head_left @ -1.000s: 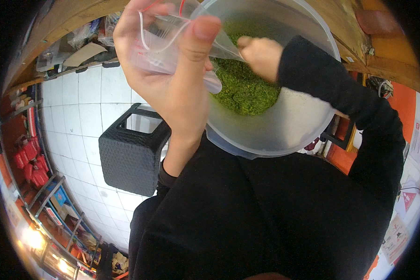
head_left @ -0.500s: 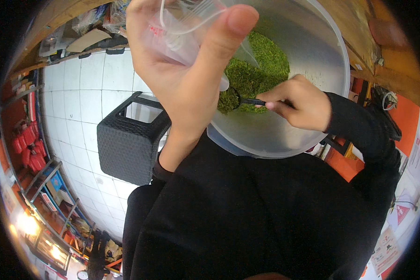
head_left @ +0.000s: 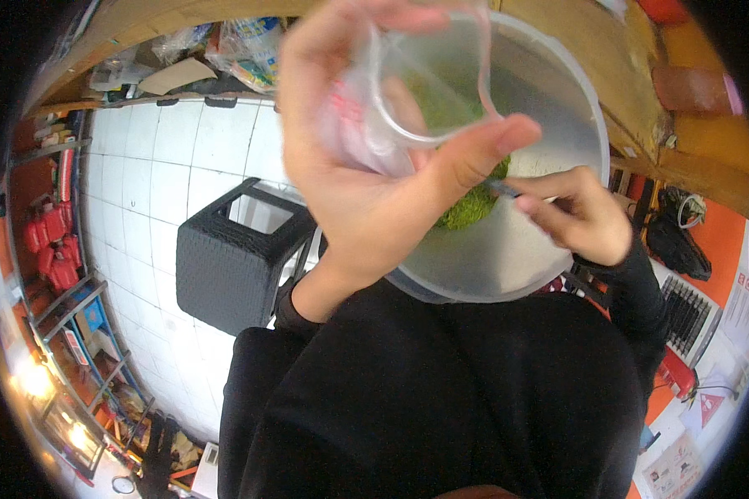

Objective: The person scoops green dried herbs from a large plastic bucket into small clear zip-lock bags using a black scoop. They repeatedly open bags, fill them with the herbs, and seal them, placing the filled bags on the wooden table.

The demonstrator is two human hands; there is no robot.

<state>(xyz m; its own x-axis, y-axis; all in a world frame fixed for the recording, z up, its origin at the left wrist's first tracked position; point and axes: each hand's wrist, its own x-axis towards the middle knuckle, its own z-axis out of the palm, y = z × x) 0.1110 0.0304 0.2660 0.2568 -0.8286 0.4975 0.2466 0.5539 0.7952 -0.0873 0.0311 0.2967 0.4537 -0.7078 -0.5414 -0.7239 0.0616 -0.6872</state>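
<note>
My left hand (head_left: 366, 195), blurred by motion, is raised over a large translucent tub (head_left: 601, 141) and wrapped round a clear plastic bag (head_left: 364, 141) with red print. The bag's mouth is spread wide, facing up. Dry green flakes (head_left: 470, 208), like shredded leaves, lie in a heap on the tub's bottom, partly hidden by the bag and thumb. My right hand (head_left: 589, 218) reaches in at the tub's right side. Its fingers pinch the black handle of a spoon (head_left: 505, 189), whose head is hidden behind my left thumb.
A black woven-look stool (head_left: 233, 270) stands on the white tiled floor (head_left: 162, 166) to the left of me. Wooden shelving (head_left: 624, 71) borders the tub at the far right. Plastic packages (head_left: 245, 50) lie on a shelf at the far left. A metal rack (head_left: 83, 291) lines the left side.
The view has shifted. My left hand and the bag have moved right, nearer the spoon, and cover more of the green heap. The spoon's head, visible before among the flakes, is now hidden.
</note>
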